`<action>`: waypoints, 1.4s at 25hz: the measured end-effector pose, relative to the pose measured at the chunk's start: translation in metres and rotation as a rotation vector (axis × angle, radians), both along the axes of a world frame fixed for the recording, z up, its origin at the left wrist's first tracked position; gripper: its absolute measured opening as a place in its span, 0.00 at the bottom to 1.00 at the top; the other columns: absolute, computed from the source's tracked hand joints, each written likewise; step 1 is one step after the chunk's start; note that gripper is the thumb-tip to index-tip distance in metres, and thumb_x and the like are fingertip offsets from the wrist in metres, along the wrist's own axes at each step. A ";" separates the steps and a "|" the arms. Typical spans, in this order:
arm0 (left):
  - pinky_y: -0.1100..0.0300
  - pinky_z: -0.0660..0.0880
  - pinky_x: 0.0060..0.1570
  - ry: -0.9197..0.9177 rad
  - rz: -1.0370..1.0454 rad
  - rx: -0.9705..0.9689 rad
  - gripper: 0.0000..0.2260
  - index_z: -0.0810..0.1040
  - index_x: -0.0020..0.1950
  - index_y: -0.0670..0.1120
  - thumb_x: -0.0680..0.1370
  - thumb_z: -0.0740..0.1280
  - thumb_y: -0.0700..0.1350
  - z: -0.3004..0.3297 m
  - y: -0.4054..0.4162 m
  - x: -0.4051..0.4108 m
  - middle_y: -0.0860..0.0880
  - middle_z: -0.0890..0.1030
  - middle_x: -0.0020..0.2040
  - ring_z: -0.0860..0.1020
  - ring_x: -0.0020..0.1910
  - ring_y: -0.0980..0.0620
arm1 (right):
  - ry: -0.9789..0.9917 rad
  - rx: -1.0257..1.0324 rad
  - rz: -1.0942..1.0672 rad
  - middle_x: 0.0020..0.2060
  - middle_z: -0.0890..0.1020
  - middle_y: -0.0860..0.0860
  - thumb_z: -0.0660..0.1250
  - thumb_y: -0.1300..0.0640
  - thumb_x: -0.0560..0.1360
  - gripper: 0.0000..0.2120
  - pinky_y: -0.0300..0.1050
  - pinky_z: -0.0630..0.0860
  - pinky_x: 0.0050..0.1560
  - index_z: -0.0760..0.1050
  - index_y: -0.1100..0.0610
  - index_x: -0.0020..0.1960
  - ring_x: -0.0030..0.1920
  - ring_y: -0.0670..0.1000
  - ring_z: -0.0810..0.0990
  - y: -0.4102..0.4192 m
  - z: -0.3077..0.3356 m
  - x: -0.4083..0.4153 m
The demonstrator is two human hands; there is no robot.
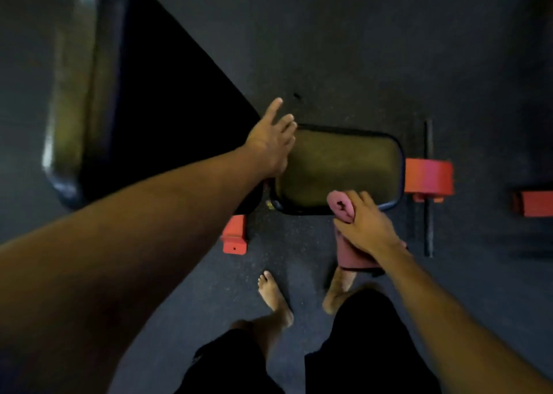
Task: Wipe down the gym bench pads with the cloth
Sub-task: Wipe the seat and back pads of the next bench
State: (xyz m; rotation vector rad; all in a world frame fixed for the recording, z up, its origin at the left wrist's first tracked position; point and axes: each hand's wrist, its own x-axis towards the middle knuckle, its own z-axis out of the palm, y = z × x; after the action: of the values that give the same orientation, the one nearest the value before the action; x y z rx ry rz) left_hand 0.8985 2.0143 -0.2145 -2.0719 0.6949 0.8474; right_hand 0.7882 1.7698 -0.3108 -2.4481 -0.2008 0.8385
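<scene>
At the seat pad's (338, 166) near edge, right hand (363, 226) grips the cloth (341, 209); left hand (273, 142) spread flat; wiping looks barely begun, back pad (155, 94) seemingly left

**No legible markings found**

No text, label, brand, number or sign can be read on the seat pad (338, 166), back pad (143, 100), cloth (344, 208) or red frame parts (428, 178); the view is dim and blurred.

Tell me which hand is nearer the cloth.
Right. The right hand grips the cloth at the seat pad's near edge; the left hand rests at the pad's far left end, apart from the cloth.
</scene>
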 end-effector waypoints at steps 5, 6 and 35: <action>0.27 0.34 0.75 -0.022 0.143 0.224 0.34 0.47 0.86 0.46 0.85 0.46 0.64 0.061 0.041 -0.017 0.41 0.44 0.86 0.41 0.84 0.40 | -0.230 -0.064 0.509 0.72 0.68 0.58 0.73 0.55 0.73 0.39 0.61 0.77 0.56 0.59 0.54 0.80 0.59 0.64 0.74 0.047 -0.015 0.104; 0.27 0.34 0.75 -0.012 0.129 0.234 0.35 0.47 0.86 0.46 0.85 0.46 0.65 0.059 0.041 -0.017 0.41 0.44 0.86 0.41 0.84 0.39 | -0.275 -0.042 0.590 0.73 0.68 0.58 0.73 0.59 0.72 0.41 0.60 0.77 0.57 0.58 0.56 0.81 0.59 0.63 0.74 0.059 -0.026 0.125; 0.19 0.36 0.70 -0.029 0.076 0.220 0.38 0.44 0.83 0.35 0.83 0.43 0.61 0.032 0.042 -0.017 0.30 0.41 0.83 0.38 0.81 0.27 | -0.349 -0.253 0.990 0.77 0.63 0.48 0.74 0.56 0.71 0.37 0.67 0.63 0.69 0.65 0.43 0.77 0.78 0.62 0.57 0.163 -0.099 0.210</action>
State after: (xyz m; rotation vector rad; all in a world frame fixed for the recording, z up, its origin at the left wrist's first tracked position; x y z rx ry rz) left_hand 0.8816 2.0567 -0.1824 -1.9185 0.4872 0.8929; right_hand 0.9984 1.9324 -0.4095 -2.6650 -1.6067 0.8107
